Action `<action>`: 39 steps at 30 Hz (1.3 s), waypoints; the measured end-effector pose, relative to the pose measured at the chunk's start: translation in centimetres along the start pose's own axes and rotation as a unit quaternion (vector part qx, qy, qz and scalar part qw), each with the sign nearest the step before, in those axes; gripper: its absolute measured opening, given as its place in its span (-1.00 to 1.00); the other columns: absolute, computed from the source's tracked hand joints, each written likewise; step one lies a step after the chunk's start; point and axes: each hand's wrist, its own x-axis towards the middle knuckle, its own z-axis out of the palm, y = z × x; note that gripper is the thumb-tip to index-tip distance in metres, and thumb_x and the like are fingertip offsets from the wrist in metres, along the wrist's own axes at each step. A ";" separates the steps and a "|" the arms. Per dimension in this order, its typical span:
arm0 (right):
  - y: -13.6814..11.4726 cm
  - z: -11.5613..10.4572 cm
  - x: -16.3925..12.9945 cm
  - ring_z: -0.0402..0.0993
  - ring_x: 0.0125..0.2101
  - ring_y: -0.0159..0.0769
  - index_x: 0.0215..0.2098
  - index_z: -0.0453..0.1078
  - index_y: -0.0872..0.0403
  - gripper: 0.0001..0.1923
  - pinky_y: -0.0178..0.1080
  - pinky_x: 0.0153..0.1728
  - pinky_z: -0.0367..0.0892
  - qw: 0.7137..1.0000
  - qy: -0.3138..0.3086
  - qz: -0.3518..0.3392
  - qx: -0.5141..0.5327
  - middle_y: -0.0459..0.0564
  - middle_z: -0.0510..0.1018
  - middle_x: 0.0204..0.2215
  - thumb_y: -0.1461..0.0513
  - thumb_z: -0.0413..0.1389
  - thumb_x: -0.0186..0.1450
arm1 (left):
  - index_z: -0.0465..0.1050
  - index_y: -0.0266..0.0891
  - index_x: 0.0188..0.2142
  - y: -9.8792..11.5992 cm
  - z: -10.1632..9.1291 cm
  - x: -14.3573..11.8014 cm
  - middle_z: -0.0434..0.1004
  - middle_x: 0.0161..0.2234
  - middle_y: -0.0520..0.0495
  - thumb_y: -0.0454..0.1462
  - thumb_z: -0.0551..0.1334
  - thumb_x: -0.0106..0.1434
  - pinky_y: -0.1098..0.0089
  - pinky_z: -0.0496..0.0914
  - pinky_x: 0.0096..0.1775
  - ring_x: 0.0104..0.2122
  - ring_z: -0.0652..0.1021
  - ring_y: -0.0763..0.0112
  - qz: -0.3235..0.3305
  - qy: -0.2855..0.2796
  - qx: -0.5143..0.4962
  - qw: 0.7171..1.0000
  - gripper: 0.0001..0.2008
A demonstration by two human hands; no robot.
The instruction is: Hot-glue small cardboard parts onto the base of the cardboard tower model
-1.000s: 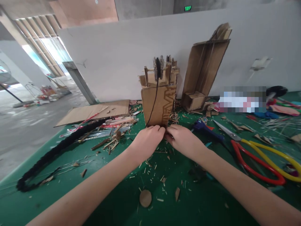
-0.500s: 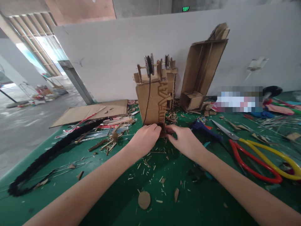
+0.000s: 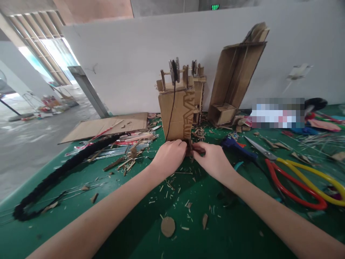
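A small upright cardboard tower [image 3: 178, 113] stands on the green table [image 3: 134, 216], with a black string [image 3: 171, 111] hanging down its front from a spool on a stick at the top. My left hand [image 3: 169, 156] and my right hand [image 3: 211, 158] meet at the tower's foot, fingers pinched on a small dark cardboard piece [image 3: 191, 150] between them. What the fingertips hold is mostly hidden.
Behind stands a taller open cardboard box [image 3: 234, 77] against the white wall. Red and yellow scissors [image 3: 293, 176] and a blue tool [image 3: 237, 148] lie at right. A thick black rope [image 3: 56, 174], sticks, flat cardboard [image 3: 107, 126] and scraps lie at left; a cardboard disc [image 3: 167, 226] lies near me.
The view shifted slightly left and back. My hands stayed at the tower's base, the fingers working on the small piece; the tower barely moved.
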 end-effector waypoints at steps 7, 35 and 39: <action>-0.3 0.0 0.1 0.54 -0.36 -0.28 -0.28 0.48 0.12 -0.79 -0.28 -0.30 0.42 1.000 -0.005 0.006 0.005 -0.02 0.60 -0.37 0.35 0.06 0.12 | 0.35 -0.27 -0.38 0.3 0.0 0.1 0.44 -0.42 -0.05 -0.33 0.05 0.26 0.33 0.33 -0.35 -0.40 0.48 0.31 -0.017 0.011 -0.012 1.000 -0.86; -0.1 0.3 0.0 0.53 -0.34 -0.28 -0.27 0.48 0.09 -0.78 -0.26 -0.28 0.41 1.000 -0.006 0.013 0.021 -0.03 0.60 -0.34 0.35 0.06 0.13 | 0.41 -0.24 -0.34 0.4 0.2 0.2 0.49 -0.38 -0.03 -0.34 0.05 0.26 0.35 0.30 -0.33 -0.37 0.48 0.33 -0.051 0.011 -0.059 0.997 -0.84; 0.0 0.2 0.0 0.53 -0.32 -0.26 -0.29 0.48 0.08 -0.80 -0.23 -0.24 0.42 0.998 -0.013 0.045 0.042 -0.03 0.60 -0.33 0.34 0.08 0.12 | 0.40 -0.24 -0.35 0.3 0.2 0.2 0.49 -0.39 -0.02 -0.35 0.05 0.25 0.35 0.30 -0.34 -0.38 0.48 0.33 -0.045 0.012 -0.058 0.997 -0.84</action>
